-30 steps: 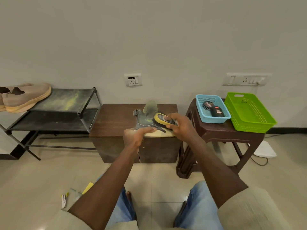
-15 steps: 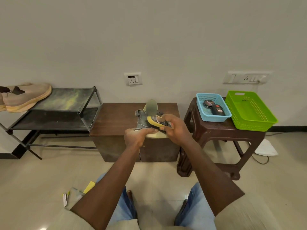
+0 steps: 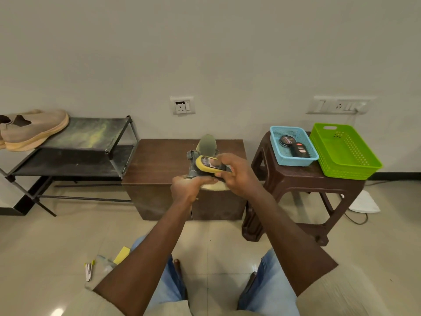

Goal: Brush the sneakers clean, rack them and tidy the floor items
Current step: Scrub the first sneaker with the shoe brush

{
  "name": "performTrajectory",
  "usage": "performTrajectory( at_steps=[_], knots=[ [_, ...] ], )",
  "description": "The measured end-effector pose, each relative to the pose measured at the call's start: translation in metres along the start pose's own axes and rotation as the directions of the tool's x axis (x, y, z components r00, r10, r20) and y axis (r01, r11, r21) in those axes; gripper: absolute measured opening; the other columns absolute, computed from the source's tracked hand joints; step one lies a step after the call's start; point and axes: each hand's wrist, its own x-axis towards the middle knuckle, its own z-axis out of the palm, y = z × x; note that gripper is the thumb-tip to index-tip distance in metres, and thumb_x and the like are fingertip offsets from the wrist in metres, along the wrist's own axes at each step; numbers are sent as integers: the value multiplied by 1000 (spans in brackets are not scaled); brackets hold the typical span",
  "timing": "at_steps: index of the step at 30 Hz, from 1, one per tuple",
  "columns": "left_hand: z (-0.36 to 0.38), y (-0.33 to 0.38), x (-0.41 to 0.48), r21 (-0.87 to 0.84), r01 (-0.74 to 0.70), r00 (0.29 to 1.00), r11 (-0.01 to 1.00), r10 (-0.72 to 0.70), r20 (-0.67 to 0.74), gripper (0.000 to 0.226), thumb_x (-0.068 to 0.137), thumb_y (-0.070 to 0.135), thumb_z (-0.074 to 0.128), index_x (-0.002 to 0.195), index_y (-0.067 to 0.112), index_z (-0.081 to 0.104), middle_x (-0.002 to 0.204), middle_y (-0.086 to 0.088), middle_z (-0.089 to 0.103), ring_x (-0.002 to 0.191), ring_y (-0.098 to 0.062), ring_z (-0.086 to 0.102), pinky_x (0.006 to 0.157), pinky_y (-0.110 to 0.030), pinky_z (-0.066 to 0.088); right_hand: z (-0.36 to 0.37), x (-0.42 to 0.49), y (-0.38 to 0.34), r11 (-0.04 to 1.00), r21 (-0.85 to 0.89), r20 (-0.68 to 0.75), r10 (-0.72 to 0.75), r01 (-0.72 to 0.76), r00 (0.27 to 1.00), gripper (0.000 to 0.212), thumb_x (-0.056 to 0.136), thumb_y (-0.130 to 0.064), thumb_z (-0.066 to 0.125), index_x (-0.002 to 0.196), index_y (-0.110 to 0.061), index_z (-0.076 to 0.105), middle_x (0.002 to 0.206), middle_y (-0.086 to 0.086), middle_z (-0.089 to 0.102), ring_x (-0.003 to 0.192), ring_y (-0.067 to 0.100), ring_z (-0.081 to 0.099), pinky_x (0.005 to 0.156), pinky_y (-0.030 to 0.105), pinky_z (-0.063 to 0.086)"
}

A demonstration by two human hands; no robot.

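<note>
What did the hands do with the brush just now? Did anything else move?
The right hand slid the yellow brush leftward across the grey sneaker. The left hand kept gripping the sneaker in the same spot. Nothing was picked up or let go. The tan shoes and the blue basket stayed put.

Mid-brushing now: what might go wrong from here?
The left hand grips the sneaker only by its sole, so a hard stroke of the brush in the right hand might twist it loose. Loosened dirt may land on the cabinet behind. The floor items by the left leg could get kicked on standing up.
</note>
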Motion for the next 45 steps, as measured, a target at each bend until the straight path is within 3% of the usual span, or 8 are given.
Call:
performTrajectory(
  at_steps=[7, 11, 15, 21, 27, 33, 39, 45],
  knots=[
    [-4, -2, 1, -9, 61, 998, 998, -61, -12, 80, 47, 31, 99, 111, 6, 57, 104, -8, 66, 86, -19, 67, 66, -33, 60, -7, -3, 24, 975, -76, -35, 205, -207, 978, 27, 85, -10, 68, 111, -18, 65, 113, 0, 62, 104, 20, 58, 85, 30, 49],
    [-2, -2, -3, 28, 54, 999, 998, -54, 2, 93, 29, 46, 96, 104, 4, 62, 103, -7, 69, 89, -21, 69, 81, -39, 62, -1, -10, 23, 985, -66, -38, 155, -157, 987, 27, 82, -11, 70, 107, -20, 67, 110, 1, 65, 101, 22, 60, 84, 40, 52],
    [2, -3, -3, 27, 38, 999, 999, -37, -18, 86, 16, 54, 85, 88, 7, 71, 91, -11, 75, 71, -19, 65, 68, -36, 57, 5, -4, -6, 995, -89, 24, -51, 53, 998, 24, 80, -12, 67, 103, -13, 67, 111, 3, 65, 103, 22, 57, 85, 41, 51],
    [10, -13, 5, 34, 56, 998, 998, -56, 25, 103, 7, 57, 91, 97, 10, 72, 93, -7, 76, 83, -23, 73, 73, -43, 63, 6, 15, 1, 995, -86, -108, 44, -53, 993, 28, 81, -10, 65, 109, -15, 68, 115, 3, 65, 106, 23, 56, 89, 46, 50],
    [1, -4, -2, 93, -17, 1000, 995, 15, 20, 48, 39, 37, 99, 71, 18, 68, 75, 1, 70, 70, -16, 64, 70, -34, 54, -6, 1, 4, 1000, 16, 104, 2, -3, 995, 27, 77, -11, 69, 104, -18, 70, 115, 0, 66, 108, 20, 59, 91, 47, 50],
    [8, -6, -10, 202, -91, 996, 975, 85, 37, 43, 50, 35, 98, 69, 21, 62, 74, 6, 67, 70, -11, 64, 64, -28, 51, 3, 16, 0, 997, -31, -121, 61, -65, 991, 26, 84, -15, 64, 109, -23, 64, 112, 1, 64, 102, 19, 57, 83, 46, 53],
    [-13, 11, -3, 87, -154, 988, 984, 155, -1, 33, 58, 13, 96, 67, 19, 64, 66, 5, 64, 59, -10, 60, 37, -12, 41, 0, -28, 9, 998, 58, -35, 4, -2, 999, 29, 85, -6, 63, 114, -8, 65, 122, 8, 61, 112, 20, 56, 92, 38, 52],
    [-19, 5, -10, 20, -227, 968, 974, 223, 117, 30, 58, 6, 96, 73, 16, 72, 64, 8, 72, 54, -3, 67, 44, -18, 50, -10, -19, 24, 994, 76, -140, 84, -74, 987, 30, 85, 2, 63, 112, -12, 65, 122, 9, 62, 112, 22, 58, 91, 44, 53]
  ],
)
